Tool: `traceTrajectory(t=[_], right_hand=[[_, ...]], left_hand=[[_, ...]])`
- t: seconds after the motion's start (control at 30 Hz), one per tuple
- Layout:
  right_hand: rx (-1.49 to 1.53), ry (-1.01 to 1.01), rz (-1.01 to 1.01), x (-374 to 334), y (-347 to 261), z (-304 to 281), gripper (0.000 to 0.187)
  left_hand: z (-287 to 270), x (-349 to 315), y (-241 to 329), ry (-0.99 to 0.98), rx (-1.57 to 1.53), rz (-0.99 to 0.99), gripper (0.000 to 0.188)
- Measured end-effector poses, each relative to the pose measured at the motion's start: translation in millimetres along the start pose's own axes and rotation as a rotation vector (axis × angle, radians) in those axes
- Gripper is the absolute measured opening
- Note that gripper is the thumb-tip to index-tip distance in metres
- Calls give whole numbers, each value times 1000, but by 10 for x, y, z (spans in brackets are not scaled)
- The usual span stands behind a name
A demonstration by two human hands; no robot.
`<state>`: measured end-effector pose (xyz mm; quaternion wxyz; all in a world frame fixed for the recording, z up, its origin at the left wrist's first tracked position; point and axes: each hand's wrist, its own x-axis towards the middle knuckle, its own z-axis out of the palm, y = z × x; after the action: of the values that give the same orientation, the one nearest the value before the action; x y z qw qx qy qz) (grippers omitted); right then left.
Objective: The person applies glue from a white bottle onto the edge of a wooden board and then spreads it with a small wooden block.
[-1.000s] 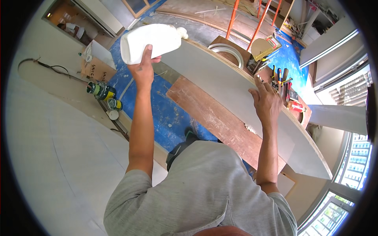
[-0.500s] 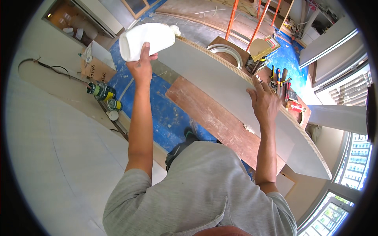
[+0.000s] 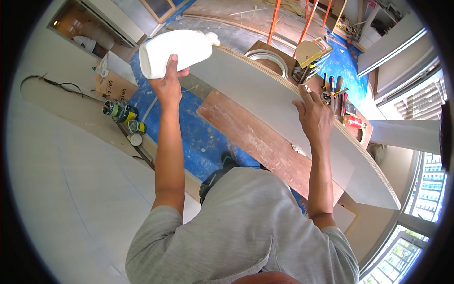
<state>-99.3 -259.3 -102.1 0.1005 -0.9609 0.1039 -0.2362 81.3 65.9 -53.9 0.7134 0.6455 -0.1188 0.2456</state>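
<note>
My left hand point(image 3: 168, 83) grips a white plastic jug point(image 3: 177, 51), tipped on its side with its spout at the far end of a long grey board point(image 3: 265, 99). A white blob sits at the spout. My right hand point(image 3: 312, 116) lies flat on the board's far edge, fingers spread. The board rests on a brown wooden plank point(image 3: 255, 139) that sticks out below it.
Hand tools with red and black handles point(image 3: 338, 97) lie beyond the board, beside a round metal ring point(image 3: 267, 61). An orange ladder point(image 3: 293, 19) stands behind. On the blue floor sheet point(image 3: 198, 132) sit small cans point(image 3: 124, 116) and a cardboard box point(image 3: 113, 85). Windows are at right.
The jug has shifted slightly toward the board's end and tipped a little more. My right hand stays on the board.
</note>
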Motion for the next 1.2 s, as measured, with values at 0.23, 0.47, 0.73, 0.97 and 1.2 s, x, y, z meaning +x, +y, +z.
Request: traceTrajectory(t=[0.23,0.47,0.73,0.97,1.2], right_hand=[[18,46,-28,3,27,21,47],[13,38,-22,-6,28,27,48],[5,48,-50,-9,56,52,49],[-7,76,-74,-23,96,103,49],[8,47,-43,-22,26,10,46]], left_hand=[[66,-190,105,-73,58,33,33],[136,-288,189,-106,77,79,33],[158,-246,207,-55,98,59,31],[191,-167,147,-27,134,50,30],[214,-134,130,-43,139,69,28]])
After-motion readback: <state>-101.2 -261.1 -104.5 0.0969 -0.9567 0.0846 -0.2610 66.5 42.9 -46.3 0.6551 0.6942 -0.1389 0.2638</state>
